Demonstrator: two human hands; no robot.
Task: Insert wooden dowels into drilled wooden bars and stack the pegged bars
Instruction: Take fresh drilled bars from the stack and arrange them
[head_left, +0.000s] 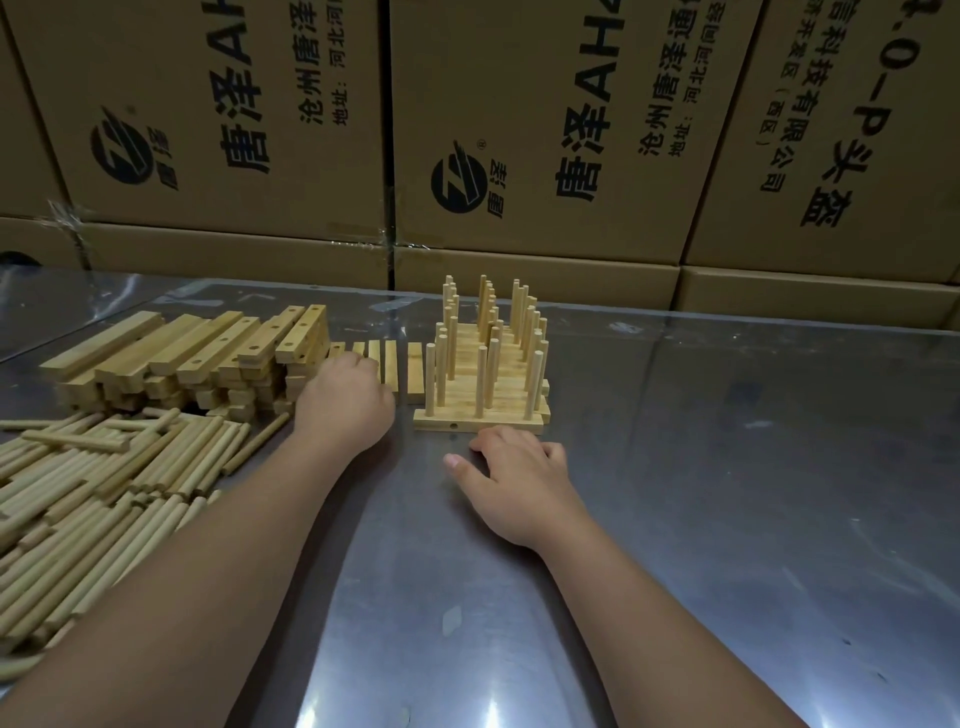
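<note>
Left hand (345, 402): at the loose bars (388, 364); fingers hidden, can't tell if it holds one.
Right hand (519, 480): fingers apart, holds nothing.
Dowel pile (104, 493): cut off at the left edge.

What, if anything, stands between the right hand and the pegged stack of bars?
Nothing visible does. The right hand rests on the table just in front of the pegged stack, with only bare metal between its fingers and the front bar.

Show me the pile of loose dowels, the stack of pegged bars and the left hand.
pile of loose dowels (104, 499): head view, on a dowel in the pile's middle.
stack of pegged bars (498, 427): head view, front face of the nearest bar.
left hand (345, 402): head view, back of the hand.
</note>
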